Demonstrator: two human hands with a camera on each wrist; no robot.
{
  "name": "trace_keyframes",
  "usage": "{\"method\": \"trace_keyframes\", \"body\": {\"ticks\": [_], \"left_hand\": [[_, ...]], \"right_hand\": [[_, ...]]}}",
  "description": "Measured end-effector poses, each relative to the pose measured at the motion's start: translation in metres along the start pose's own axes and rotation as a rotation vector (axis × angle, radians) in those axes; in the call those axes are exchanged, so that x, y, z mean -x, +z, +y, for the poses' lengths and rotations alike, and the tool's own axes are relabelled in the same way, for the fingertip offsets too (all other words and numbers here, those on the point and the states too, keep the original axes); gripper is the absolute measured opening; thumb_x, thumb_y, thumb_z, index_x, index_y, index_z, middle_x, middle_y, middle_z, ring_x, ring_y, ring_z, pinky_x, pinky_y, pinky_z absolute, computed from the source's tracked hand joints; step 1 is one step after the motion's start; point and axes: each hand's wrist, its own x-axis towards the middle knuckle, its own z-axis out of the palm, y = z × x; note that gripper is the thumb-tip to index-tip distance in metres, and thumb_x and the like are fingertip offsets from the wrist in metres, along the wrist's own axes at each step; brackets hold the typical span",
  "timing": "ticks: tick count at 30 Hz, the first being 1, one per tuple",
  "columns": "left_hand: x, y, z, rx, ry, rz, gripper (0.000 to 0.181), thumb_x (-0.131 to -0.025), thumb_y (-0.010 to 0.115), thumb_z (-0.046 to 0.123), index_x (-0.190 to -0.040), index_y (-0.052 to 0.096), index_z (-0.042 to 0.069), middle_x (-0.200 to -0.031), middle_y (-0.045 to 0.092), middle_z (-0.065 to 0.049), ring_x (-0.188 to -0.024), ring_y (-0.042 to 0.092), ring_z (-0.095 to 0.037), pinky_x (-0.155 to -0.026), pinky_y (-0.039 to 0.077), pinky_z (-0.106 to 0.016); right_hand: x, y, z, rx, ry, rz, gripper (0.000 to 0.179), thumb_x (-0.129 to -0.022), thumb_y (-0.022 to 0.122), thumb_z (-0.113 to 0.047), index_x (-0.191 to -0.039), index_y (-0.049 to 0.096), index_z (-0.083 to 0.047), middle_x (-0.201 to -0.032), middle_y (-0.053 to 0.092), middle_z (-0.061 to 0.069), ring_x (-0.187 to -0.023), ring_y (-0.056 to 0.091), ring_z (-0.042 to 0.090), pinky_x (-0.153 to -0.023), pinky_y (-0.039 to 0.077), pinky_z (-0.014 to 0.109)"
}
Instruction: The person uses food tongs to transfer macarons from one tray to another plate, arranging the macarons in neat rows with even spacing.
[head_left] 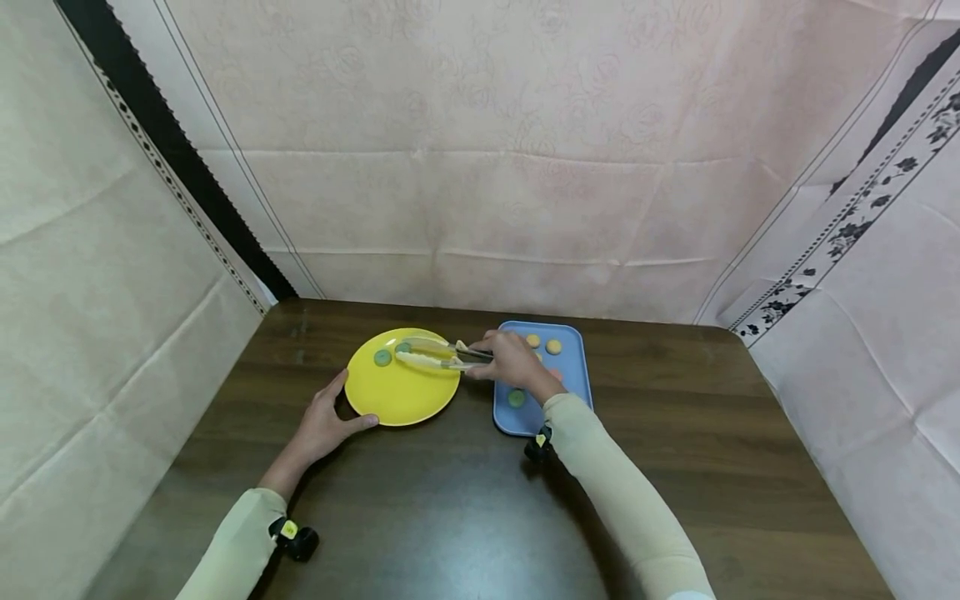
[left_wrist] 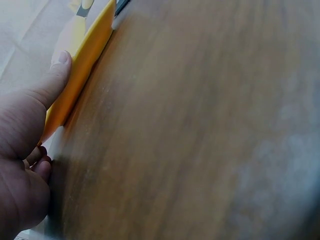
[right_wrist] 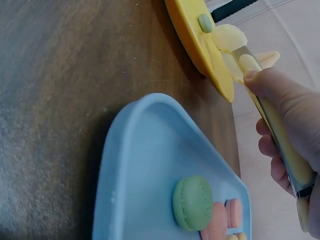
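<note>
At my far left a pale cloth (head_left: 112,317) hangs beside a dark strip, and below it my left sleeve (head_left: 232,546), with a small black camera (head_left: 302,543) at the wrist, runs off the bottom edge. My left hand (head_left: 322,427) has thumb and fingers spread apart, touching the near-left rim of the yellow plate (head_left: 405,404); in the left wrist view, the plate shows only edge-on and is cut off at the top, and some of my fingertips are hidden. One green macaron (head_left: 382,357) lies on the plate toward its left side; a second (head_left: 402,348) is partly covered by the tips of the tongs (head_left: 427,362), and I cannot tell whether they grip it. My right hand (head_left: 512,361) pinches the tongs by their metal arms, over the gap between plate and blue tray (head_left: 576,367). That hand and forearm stand in the way of the tray's middle, where pink macarons (right_wrist: 215,223) are half hidden; yellow ones (head_left: 553,347) sit at the far end, a green one (head_left: 517,397) nearer. Flowered cloth (head_left: 847,233) borders the right.
</note>
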Motion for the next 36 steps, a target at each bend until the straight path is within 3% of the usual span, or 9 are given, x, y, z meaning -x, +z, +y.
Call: {"method": "trace_keyframes", "body": {"ticks": [12,19,22,27,36], "left_hand": [[0.001,0.001,0.001,0.008,-0.002,-0.006,0.122,-0.081,0.085,0.051,-0.162,0.011,-0.003,-0.167,0.015,-0.027,-0.152,0.013,-0.050,-0.118,0.019,-0.068],[0.001,0.001,0.000,0.009,0.018,-0.002,0.122,-0.081,0.085,0.050,-0.162,0.012,-0.003,-0.167,0.016,-0.027,-0.152,0.014,-0.050,-0.118,0.020,-0.067],[0.001,0.001,0.000,0.009,0.017,-0.001,0.122,-0.081,0.085,0.050,-0.162,0.012,-0.003,-0.167,0.016,-0.027,-0.152,0.014,-0.051,-0.118,0.019,-0.067],[0.001,0.000,0.000,0.003,0.007,0.006,0.122,-0.080,0.086,0.050,-0.162,0.012,-0.003,-0.167,0.016,-0.027,-0.151,0.014,-0.051,-0.118,0.019,-0.068],[0.002,-0.001,0.001,0.010,0.021,0.007,0.120,-0.081,0.086,0.048,-0.162,0.013,-0.003,-0.167,0.016,-0.027,-0.151,0.014,-0.051,-0.118,0.019,-0.068]], "right_hand": [[0.002,0.007,0.002,0.025,0.027,-0.012,0.046,-0.086,0.082,-0.041,-0.123,0.077,-0.015,-0.090,0.065,-0.002,-0.066,0.050,0.012,-0.054,0.041,0.026],[0.012,-0.013,0.001,-0.029,0.023,0.015,0.049,-0.087,0.082,-0.042,-0.125,0.075,-0.012,-0.082,0.062,-0.002,-0.060,0.046,0.011,-0.052,0.037,0.025],[0.023,-0.028,0.001,-0.032,-0.003,0.061,0.050,-0.086,0.082,-0.041,-0.125,0.075,-0.010,-0.088,0.066,0.002,-0.059,0.048,0.009,-0.054,0.041,0.026],[0.049,-0.057,0.002,-0.023,-0.008,0.143,0.054,-0.083,0.086,-0.038,-0.125,0.075,-0.008,-0.108,0.072,0.007,-0.071,0.059,0.012,-0.063,0.049,0.031],[0.101,-0.089,0.013,0.010,0.056,0.203,0.057,-0.080,0.089,-0.035,-0.125,0.074,-0.003,-0.101,0.070,0.008,-0.072,0.055,0.015,-0.061,0.047,0.031]]}}
